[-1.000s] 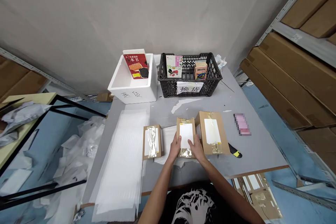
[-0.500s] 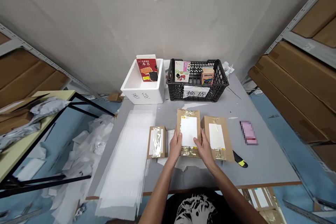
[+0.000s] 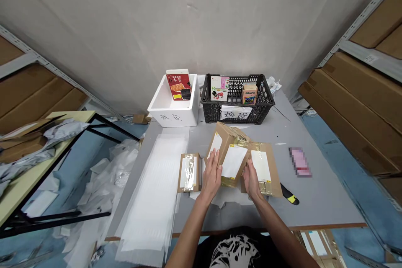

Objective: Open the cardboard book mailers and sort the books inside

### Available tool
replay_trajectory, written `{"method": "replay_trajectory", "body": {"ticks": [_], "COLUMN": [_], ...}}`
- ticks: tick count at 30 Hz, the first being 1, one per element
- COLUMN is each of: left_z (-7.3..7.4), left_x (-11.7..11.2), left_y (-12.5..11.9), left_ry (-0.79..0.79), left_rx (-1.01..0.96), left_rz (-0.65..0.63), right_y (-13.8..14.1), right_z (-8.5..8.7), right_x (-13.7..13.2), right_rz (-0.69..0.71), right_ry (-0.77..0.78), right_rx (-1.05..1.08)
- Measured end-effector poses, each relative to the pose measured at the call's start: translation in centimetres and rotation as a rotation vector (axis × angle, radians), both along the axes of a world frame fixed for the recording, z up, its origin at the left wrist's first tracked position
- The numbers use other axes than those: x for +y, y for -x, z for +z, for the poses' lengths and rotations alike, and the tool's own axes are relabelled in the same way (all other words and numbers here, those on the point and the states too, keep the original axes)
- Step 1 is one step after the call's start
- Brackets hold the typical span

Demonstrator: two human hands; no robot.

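**Relief:** Report the hands first. What state are they in?

**Operator:** My left hand point(image 3: 211, 177) is open, its palm and spread fingers pressed against the near-left side of the kraft parcel point(image 3: 229, 155). My right hand point(image 3: 252, 180) is also open and bears on the parcel's near-right side. Neither hand is closed around it. The parcel is held between the two palms.

**Relief:** Where is the parcel now?

**Operator:** It is tilted up off the flat, at the centre of the grey table point(image 3: 326, 205). Its white label point(image 3: 231, 161) faces up and toward me. The view is poor at the lower edge, and I think its right side overlaps the larger parcel point(image 3: 262, 167), but I cannot confirm contact.

**Relief:** Which step is in hand, and what does the next move call for?

**Operator:** Judging from the hand positions, the step in hand is turning this parcel over for inspection. The next move calls for even pressure from both palms, because the parcel is held by pressure alone.

**Relief:** Note the surroundings.

**Operator:** A smaller parcel point(image 3: 188, 172) lies just left of my left hand, beside a stack of white foam sheets point(image 3: 147, 197). A black-and-yellow utility knife point(image 3: 290, 196) lies to the right, near the blurred pink item point(image 3: 300, 162). At the far edge stand a white foam box point(image 3: 166, 113) and a black plastic crate point(image 3: 207, 109), both holding books.
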State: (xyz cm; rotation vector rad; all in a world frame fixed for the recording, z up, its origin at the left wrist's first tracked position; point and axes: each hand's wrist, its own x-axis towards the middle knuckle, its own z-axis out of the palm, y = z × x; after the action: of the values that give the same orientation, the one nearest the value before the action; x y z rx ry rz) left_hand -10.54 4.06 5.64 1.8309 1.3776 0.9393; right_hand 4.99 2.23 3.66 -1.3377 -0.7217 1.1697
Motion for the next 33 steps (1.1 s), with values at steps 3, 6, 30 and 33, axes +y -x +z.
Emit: {"method": "replay_trajectory", "body": {"ticks": [3, 6, 30, 33], "left_z": [0.1, 1.2, 5.7, 2.8], "left_x": [-0.2, -0.3, -2.1, -1.1], "left_y": [0.5, 0.3, 0.3, 2.5], "left_ry": [-0.091, -0.132, -0.020, 0.233], "left_rx": [0.047, 0.126, -0.114, -0.487], "left_rz": [-0.036, -0.040, 0.166, 0.352], "right_y": [-0.2, -0.1, 1.5, 1.9], "right_z": [0.6, 0.7, 3.1, 6.3], "right_x": [0.2, 0.3, 0.2, -0.3], "right_rz": [0.019, 0.034, 0.123, 0.316], "right_ry": [0.017, -0.010, -0.113, -0.319], "right_rx": [0.210, 0.268, 0.040, -0.374]}}
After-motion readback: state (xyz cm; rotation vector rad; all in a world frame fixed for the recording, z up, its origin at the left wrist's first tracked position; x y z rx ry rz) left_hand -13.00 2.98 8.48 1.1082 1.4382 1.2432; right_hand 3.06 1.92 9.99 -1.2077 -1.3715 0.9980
